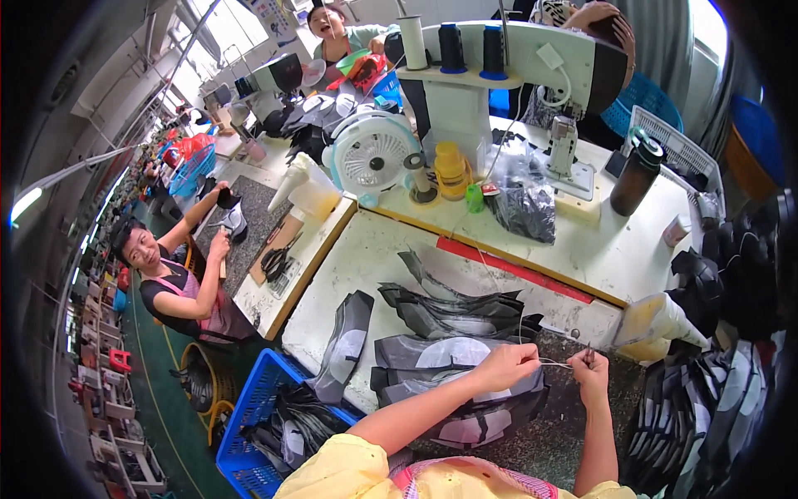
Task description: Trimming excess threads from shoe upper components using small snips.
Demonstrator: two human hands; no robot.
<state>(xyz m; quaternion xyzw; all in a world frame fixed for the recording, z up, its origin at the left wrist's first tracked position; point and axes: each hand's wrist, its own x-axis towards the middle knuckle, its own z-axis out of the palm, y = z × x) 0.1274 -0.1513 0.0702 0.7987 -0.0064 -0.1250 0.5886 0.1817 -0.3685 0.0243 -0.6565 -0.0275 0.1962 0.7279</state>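
White thread [554, 363] stretches between my hands above a dark speckled board. My left hand [509, 367] pinches its left end, fingers closed. Closed too, my right hand [590, 376] meets the other end and holds a small dark pointed tool [589, 356], whose exact kind is too small to tell. Under and beside my left hand lie stacks of black and grey cut pieces [440, 353] with pale rounded patches. Behind them rests a fanned bundle of similar dark pieces [457, 309]. A single bundle [346, 337] lies farther left, tilted over the table edge.
A blue basket [241, 424] with dark pieces stands at lower left. Across the table are a sewing machine [532, 50], a white fan [374, 154], a dark bottle [638, 176] and a thread cone [657, 324]. Cut pieces hang at right. A co-worker [187, 287] works at left, another behind.
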